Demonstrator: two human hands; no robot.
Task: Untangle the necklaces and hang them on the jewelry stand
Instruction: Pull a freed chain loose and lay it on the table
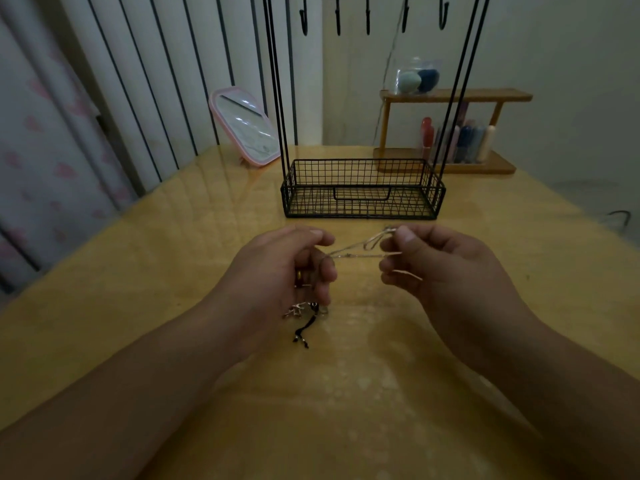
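A thin pale chain necklace (356, 249) is stretched between my two hands above the table. My left hand (287, 271) grips one end with curled fingers, and a tangled clump of chain with a black cord (303, 322) hangs below it onto the table. My right hand (436, 265) pinches the other end of the necklace, a loop sticking out above the thumb. The black wire jewelry stand (363, 192) rises just beyond my hands, its basket base on the table. Its hooks (367, 15) hang along the top edge of the view, bare.
The yellow wooden table (173, 271) has a glossy cover. A pink-framed mirror (247, 128) leans at the back left. A wooden shelf (450, 133) with cosmetics and a clear jar of sponges (415, 77) stands at the back right. Striped curtains hang to the left.
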